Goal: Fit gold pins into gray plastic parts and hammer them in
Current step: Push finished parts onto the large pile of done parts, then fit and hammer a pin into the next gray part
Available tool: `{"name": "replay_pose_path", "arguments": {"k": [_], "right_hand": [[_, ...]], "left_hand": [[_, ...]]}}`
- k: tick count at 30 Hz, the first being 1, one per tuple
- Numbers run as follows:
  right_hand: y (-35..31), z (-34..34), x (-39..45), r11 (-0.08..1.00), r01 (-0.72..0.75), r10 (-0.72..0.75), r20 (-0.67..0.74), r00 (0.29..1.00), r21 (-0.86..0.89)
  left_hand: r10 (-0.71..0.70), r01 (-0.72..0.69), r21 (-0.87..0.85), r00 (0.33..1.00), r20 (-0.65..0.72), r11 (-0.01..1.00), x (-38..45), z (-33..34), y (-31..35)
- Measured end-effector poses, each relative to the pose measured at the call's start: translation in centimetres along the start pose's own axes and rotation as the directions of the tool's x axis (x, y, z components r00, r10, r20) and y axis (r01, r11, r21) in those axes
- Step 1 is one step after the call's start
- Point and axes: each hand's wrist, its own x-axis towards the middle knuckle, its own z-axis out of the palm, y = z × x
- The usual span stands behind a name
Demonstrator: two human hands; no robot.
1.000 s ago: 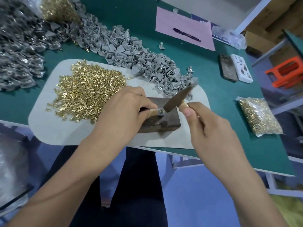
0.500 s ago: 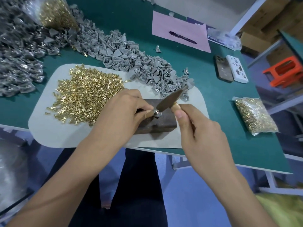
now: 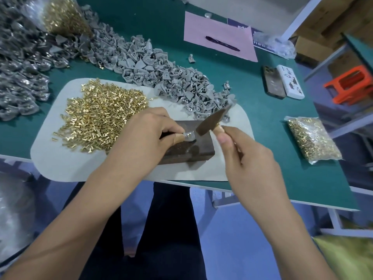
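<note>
A gray plastic part (image 3: 189,136) is pinched by the left hand (image 3: 145,138) on a dark block (image 3: 187,152). A hammer (image 3: 212,123) is gripped by the right hand (image 3: 248,156). The block is set on a pale mat (image 3: 66,166) over the green table (image 3: 272,138).

Counter (image 3: 262,118): green top, pale edge.
Mat (image 3: 60,162): light gray, at 6 o'clock, near the front edge.
Gray plastic parts (image 3: 153,67): heaped band from 10 o'clock towards centre, spilling onto the mat.
Pink sheet (image 3: 212,29): at 1 o'clock, dark pen (image 3: 222,43) on it.
Two phones (image 3: 282,81): side by side, 3 o'clock.
Bag of gold pins (image 3: 312,140): clear, 4 o'clock.
</note>
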Motion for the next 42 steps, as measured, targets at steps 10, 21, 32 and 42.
{"name": "replay_pose_path", "arguments": {"k": [10,21,32,42], "right_hand": [[3.2,2.6,-0.1,0.91,-0.273,0.244,-0.128,0.961,-0.312],[-5.5,5.1,2.9,0.895,0.43,-0.41,-0.164,0.897,0.114],[-19.4,13.2,5.4,0.757,0.639,-0.653,0.136,0.745,0.134],[-24.3,17.5,7.0,0.765,0.641,-0.631,0.264,0.729,0.059]], "left_hand": [[-0.025,0.024,-0.027,0.999,-0.023,0.999,-0.5,0.6,-0.6],[-0.025,0.006,-0.083,0.975,-0.22,0.997,-3.9,-2.5,-1.9],[-0.352,0.405,0.022,0.819,-0.453,0.914,-9.7,-11.6,-10.4],[-0.441,0.556,0.195,0.79,-0.426,0.808,-9.6,-14.9,-13.8]]}}
